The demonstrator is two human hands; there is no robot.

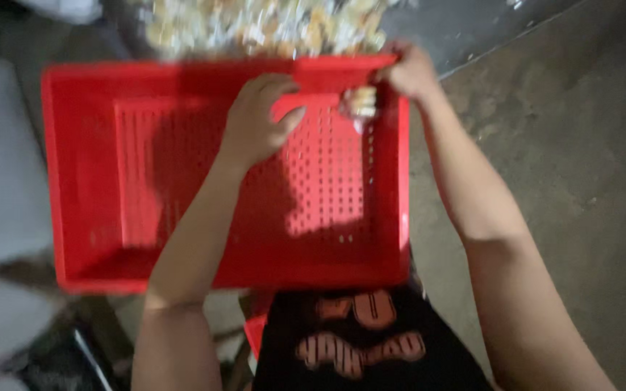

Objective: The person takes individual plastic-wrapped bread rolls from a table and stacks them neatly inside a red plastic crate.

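While the head camera looked straight down, a red perforated plastic crate point(182, 181) filled most of the view, its floor bare except for one small pale wrapped piece point(360, 103) lying near the far rim at about one o'clock. The left hand point(259, 119) hovered over the crate's middle with fingers loosely curled and a little apart, holding nothing that could be made out. The right hand point(409, 72) was at the crate's far right corner, fingers drawn together just beside the wrapped piece; blur made it impossible to tell whether it pinched the piece or gripped the rim. Beyond the far rim, at twelve o'clock, lay a blurred heap of pale yellow and white wrapped pieces point(262, 25).

Judging from this, the filling had barely begun: one piece was in, and the heap outside looked large. Nearly the whole crate floor stood open, from nine o'clock through six. The raised rim ran on all four sides. A bare concrete floor point(559, 159) lay open at three o'clock, while grey blurred shapes crowded the nine o'clock side.
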